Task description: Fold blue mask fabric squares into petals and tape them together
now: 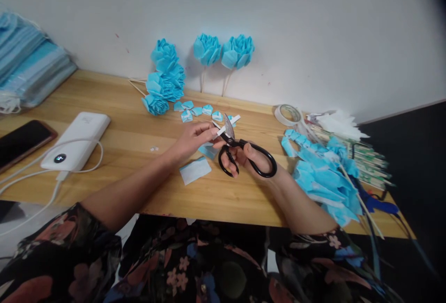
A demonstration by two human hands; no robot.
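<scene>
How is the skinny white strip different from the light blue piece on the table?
The narrow white strip is pinched in the left hand, at the blades of the black-handled scissors in the right hand; the pale blue rectangular piece lies flat on the wooden table, untouched. The strip is slim and white; the piece is wider and bluish. Both are flat scraps.

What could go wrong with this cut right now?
1. The left hand pinches the strip right beside the blades of the scissors in the right hand, so its fingers could get nicked.
2. The strip is narrow and seems held at one end only; it may twist and cut crooked.
3. The cut-off end could drop among the petals behind.
</scene>
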